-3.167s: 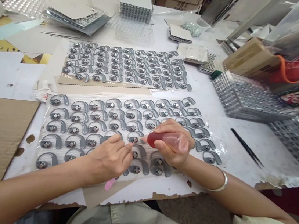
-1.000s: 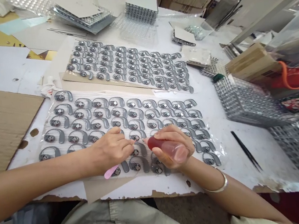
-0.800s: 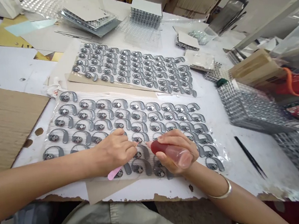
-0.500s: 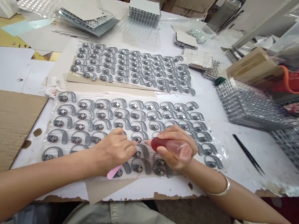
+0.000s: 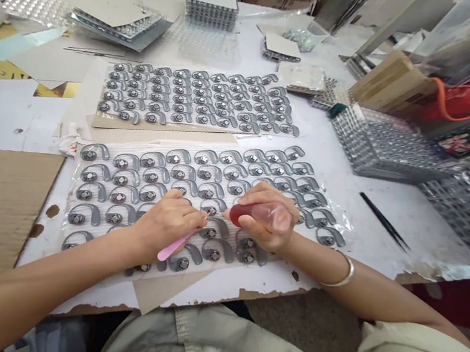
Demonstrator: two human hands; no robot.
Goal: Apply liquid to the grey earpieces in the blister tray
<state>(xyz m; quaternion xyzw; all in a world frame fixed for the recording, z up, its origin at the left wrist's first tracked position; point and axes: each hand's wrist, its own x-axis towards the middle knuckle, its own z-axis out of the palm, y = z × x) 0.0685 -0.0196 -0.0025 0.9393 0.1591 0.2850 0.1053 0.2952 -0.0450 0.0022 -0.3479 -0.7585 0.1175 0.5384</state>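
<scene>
Right hand (image 5: 279, 238) is wrapped around a translucent squeeze bottle (image 5: 260, 216), reddish inside, and its nozzle points towards the left hand (image 5: 173, 219). Left hand pinches a slim tool with pink handle (image 5: 173, 248); the handle end comes out below the palm. Between both hands is one grey ear-hook piece (image 5: 211, 209); whether the nozzle touches it, I cannot tell. Under the hands, a plastic-covered sheet (image 5: 340, 216) bears rows of similar pieces, and beyond the hands lies a second filled sheet (image 5: 98, 123). Farther right of the right hand, past black tweezers (image 5: 383, 219), stand stacked clear trays (image 5: 383, 140), their contents too blurred to name.
</scene>
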